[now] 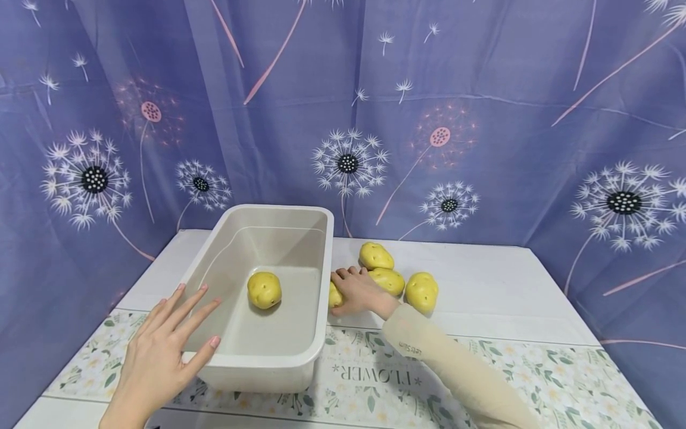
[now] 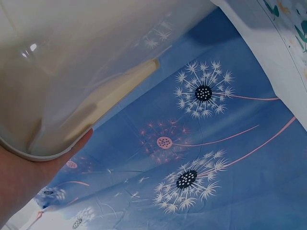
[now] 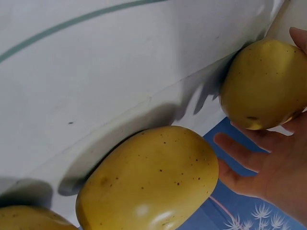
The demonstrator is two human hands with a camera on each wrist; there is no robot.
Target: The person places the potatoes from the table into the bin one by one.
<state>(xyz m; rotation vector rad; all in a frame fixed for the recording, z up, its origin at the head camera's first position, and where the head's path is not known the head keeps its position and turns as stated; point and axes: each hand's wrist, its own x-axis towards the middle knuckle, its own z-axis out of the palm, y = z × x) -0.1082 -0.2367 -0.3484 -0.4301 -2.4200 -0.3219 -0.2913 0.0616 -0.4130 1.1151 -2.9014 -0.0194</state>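
My left hand [image 1: 161, 345] lies with fingers spread and straight over the near left corner of a grey-white plastic tub [image 1: 268, 360]. In the left wrist view that hand [image 2: 29, 187] is right at the tub's rim. One yellow potato [image 1: 264, 290] sits on the tub floor. Outside the right wall, my right hand [image 1: 356, 292] grips another potato [image 3: 266, 84], thumb on one side and fingers on the other. The tub wall partly hides this potato in the head view. Close beside that hand lies a second potato [image 3: 148, 179].
More potatoes, one farther back [image 1: 376, 255] and one to the right [image 1: 421, 292], lie on the white tabletop [image 1: 482, 280]. A floral cloth [image 1: 536, 363] covers the table's nearer part. Purple dandelion curtains [image 1: 386, 89] hang around the table.
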